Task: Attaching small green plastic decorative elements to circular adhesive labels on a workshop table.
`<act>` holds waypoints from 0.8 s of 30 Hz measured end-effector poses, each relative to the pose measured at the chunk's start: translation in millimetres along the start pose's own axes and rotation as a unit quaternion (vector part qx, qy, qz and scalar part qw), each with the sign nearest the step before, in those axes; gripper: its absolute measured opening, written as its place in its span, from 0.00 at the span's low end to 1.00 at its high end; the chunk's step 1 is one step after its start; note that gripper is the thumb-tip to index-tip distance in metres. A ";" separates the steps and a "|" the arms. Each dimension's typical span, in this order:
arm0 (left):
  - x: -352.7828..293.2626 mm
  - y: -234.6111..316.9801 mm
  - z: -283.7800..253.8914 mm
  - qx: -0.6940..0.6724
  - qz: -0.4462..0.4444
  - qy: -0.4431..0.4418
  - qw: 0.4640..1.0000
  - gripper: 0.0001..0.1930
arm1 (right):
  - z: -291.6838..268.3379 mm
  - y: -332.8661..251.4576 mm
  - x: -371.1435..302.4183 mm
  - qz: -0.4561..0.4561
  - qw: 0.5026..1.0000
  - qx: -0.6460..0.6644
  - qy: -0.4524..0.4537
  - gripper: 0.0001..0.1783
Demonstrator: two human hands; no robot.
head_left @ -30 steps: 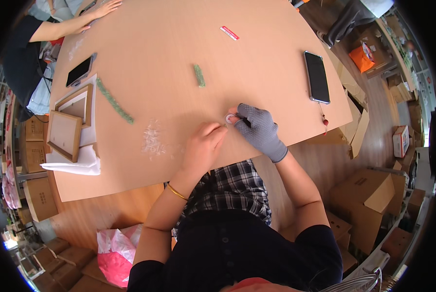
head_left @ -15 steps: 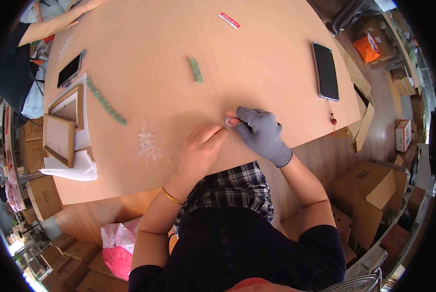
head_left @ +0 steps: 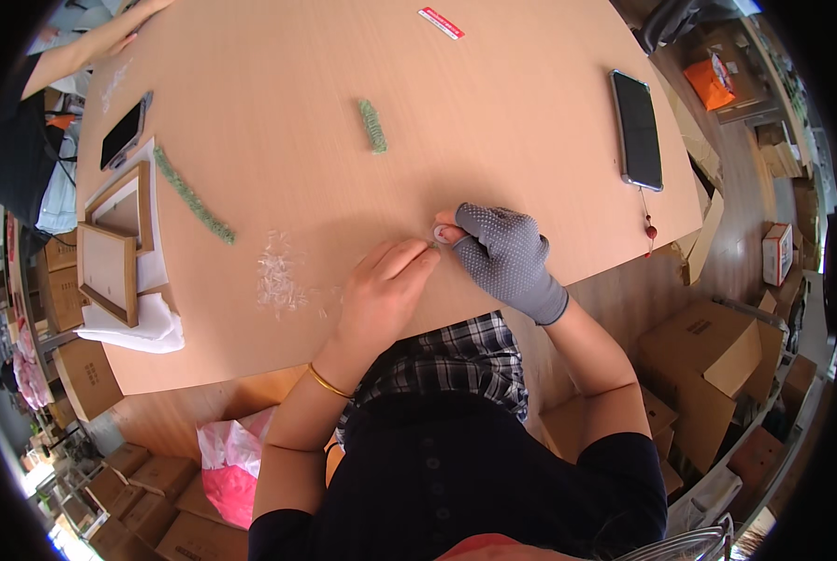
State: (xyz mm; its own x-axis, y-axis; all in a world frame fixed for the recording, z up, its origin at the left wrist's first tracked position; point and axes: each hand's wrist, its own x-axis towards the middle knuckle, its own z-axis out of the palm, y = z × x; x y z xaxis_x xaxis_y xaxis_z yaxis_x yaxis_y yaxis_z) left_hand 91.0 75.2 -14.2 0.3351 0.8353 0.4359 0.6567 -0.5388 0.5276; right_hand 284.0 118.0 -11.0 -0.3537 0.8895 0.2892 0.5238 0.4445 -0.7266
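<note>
Above the table (head_left: 530,122), near its front edge, my two hands meet almost fingertip to fingertip. My left hand (head_left: 387,290), bare with a gold bangle on the wrist, has thumb and fingers pinched together; anything between them is too small to make out. A grey dotted glove with bare fingertips covers my right hand (head_left: 504,251), whose fingers are curled closed. At its fingertips shows a small white ring-shaped piece (head_left: 441,234), close to the left fingertips. Left of my hands lies a loose pile of small clear plastic pieces (head_left: 280,276).
A short green bundle (head_left: 372,127) and a long green strip (head_left: 194,196) lie on the table. Wooden frames (head_left: 110,271) rest on white sheets at left. Phones lie at left (head_left: 126,131) and right (head_left: 638,131). A red-and-white label (head_left: 440,23) lies far off. Another person's arm (head_left: 86,56) reaches in.
The whole view has shifted slightly. My hands keep nearly the same pose, with fingertips still close together. The other person's arm has moved a little toward the upper left edge.
</note>
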 end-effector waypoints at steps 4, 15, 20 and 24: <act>-0.4 0.5 -1.0 0.002 -0.005 -0.005 1.000 0.11 | -0.3 -0.7 0.5 0.007 1.000 0.001 -0.007 0.06; 0.7 1.0 -1.3 -0.007 -0.005 0.002 1.000 0.11 | 2.0 2.2 -0.7 0.031 0.999 0.032 -0.005 0.06; 0.7 1.5 -2.5 -0.006 -0.007 -0.002 1.000 0.12 | 1.3 0.9 -0.1 0.012 1.000 -0.004 -0.012 0.05; 0.9 1.6 -1.9 -0.008 -0.007 -0.002 1.000 0.11 | 0.6 0.7 -0.4 0.024 0.999 0.019 -0.010 0.05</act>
State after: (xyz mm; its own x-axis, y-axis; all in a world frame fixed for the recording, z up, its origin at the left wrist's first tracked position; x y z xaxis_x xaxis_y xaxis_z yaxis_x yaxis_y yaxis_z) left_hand 91.1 74.9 -11.6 0.3276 0.8434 0.4258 0.6511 -0.5281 0.5452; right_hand 284.1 117.9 -11.9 -0.3450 0.9073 0.2406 0.5114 0.3966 -0.7624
